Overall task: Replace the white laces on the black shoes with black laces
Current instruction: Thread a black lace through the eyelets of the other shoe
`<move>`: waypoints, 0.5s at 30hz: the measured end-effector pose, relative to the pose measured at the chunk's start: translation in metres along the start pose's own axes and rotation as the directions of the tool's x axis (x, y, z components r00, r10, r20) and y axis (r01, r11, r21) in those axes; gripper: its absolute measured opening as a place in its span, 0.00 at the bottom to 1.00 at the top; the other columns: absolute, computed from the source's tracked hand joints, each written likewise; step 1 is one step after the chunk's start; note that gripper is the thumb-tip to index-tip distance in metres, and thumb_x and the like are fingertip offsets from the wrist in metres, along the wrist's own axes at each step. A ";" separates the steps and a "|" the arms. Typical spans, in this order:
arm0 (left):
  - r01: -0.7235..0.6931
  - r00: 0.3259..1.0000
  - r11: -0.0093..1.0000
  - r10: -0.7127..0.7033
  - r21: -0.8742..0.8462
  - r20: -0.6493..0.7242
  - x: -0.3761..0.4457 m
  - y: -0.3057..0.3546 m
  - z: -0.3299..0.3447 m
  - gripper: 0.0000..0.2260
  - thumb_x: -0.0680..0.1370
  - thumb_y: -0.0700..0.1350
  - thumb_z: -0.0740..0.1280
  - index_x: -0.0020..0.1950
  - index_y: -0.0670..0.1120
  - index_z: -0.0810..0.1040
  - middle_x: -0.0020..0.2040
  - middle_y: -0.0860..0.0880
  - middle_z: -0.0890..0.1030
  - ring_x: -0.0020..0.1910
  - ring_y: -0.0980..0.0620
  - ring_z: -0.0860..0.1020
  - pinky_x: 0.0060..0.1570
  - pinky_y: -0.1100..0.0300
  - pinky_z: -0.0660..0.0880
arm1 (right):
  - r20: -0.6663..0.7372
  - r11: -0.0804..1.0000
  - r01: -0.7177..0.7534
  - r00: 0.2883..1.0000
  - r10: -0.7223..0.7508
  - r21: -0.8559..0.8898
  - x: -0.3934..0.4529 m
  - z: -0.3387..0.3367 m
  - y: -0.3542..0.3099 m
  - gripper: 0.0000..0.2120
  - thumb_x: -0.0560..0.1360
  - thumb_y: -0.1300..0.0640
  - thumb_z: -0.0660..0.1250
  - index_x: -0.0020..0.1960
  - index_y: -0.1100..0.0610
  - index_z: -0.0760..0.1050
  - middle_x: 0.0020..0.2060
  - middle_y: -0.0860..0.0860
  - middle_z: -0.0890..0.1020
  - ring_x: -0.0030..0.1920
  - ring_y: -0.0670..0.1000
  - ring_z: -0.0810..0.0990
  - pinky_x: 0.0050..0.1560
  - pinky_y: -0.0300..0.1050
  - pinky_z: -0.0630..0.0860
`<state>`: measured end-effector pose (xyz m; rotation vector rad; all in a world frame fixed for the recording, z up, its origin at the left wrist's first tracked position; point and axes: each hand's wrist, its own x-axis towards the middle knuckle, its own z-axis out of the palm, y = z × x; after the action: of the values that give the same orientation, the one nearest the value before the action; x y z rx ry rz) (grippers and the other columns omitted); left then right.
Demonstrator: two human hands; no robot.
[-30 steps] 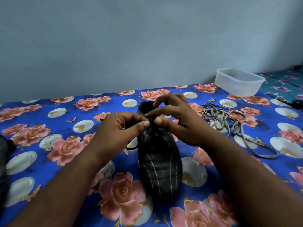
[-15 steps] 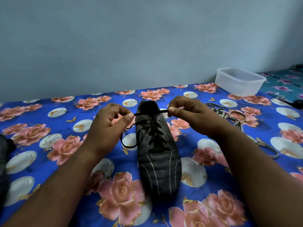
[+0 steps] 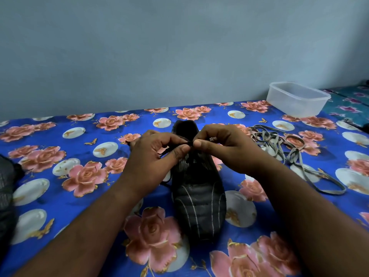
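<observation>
Both hands, left hand (image 3: 153, 156) and right hand (image 3: 223, 150), pinch black lace (image 3: 188, 143) ends between fingertips above shoe (image 3: 197, 196), likely tying off.

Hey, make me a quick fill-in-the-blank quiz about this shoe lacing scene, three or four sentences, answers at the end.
1. Both the left hand and the right hand pinch a lace whose colour is ____.
2. The shoe lies on a floral cloth whose background colour is ____.
3. The pile of removed laces lies to the ____ of the shoe.
4. The clear plastic container holds ____.

Missing words: black; blue; right; nothing
</observation>
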<state>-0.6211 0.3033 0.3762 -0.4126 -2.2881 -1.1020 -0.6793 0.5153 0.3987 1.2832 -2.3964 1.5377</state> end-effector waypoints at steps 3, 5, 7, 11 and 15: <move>0.083 0.995 0.979 -0.093 -0.185 -0.042 0.001 -0.001 0.000 0.02 0.75 0.52 0.71 0.43 0.59 0.82 0.40 0.62 0.83 0.44 0.59 0.78 0.49 0.59 0.73 | -0.097 0.999 -0.046 0.994 0.046 0.000 0.001 -0.006 0.006 0.06 0.80 0.56 0.69 0.45 0.47 0.80 0.36 0.37 0.80 0.38 0.38 0.75 0.41 0.33 0.70; 0.133 0.987 0.962 -0.150 -0.237 -0.056 0.001 -0.003 0.000 0.03 0.76 0.49 0.70 0.42 0.56 0.82 0.38 0.61 0.82 0.42 0.58 0.77 0.47 0.61 0.73 | -0.139 0.998 -0.063 0.988 0.059 -0.023 0.002 -0.010 0.009 0.05 0.80 0.55 0.69 0.46 0.47 0.81 0.37 0.37 0.81 0.39 0.38 0.76 0.41 0.35 0.70; 0.159 0.983 0.959 -0.176 -0.233 -0.056 0.001 -0.005 0.001 0.03 0.75 0.52 0.70 0.45 0.55 0.83 0.40 0.61 0.82 0.45 0.55 0.79 0.50 0.56 0.75 | -0.143 0.997 -0.071 0.988 0.065 -0.037 0.002 -0.009 0.008 0.04 0.79 0.55 0.70 0.46 0.49 0.81 0.37 0.38 0.81 0.38 0.38 0.76 0.41 0.36 0.70; 0.098 0.995 0.984 -0.099 -0.149 -0.002 -0.001 0.001 0.009 0.14 0.75 0.58 0.71 0.58 0.57 0.84 0.50 0.60 0.85 0.55 0.56 0.80 0.58 0.56 0.76 | -0.105 0.997 -0.068 0.992 0.065 -0.021 0.001 -0.002 0.003 0.05 0.78 0.57 0.72 0.44 0.49 0.81 0.35 0.39 0.80 0.34 0.37 0.74 0.37 0.32 0.67; 0.072 0.995 0.994 -0.077 -0.086 -0.056 0.001 0.008 0.016 0.06 0.76 0.50 0.74 0.52 0.59 0.85 0.45 0.68 0.83 0.50 0.59 0.80 0.51 0.61 0.75 | -0.110 0.996 -0.089 0.990 0.091 0.027 0.001 -0.003 0.000 0.04 0.77 0.58 0.73 0.43 0.53 0.82 0.34 0.44 0.80 0.30 0.38 0.74 0.34 0.28 0.65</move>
<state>-0.6236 0.3209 0.3738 -0.3242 -2.2273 -1.2340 -0.6809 0.5168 0.4003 1.0756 -2.4055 1.6169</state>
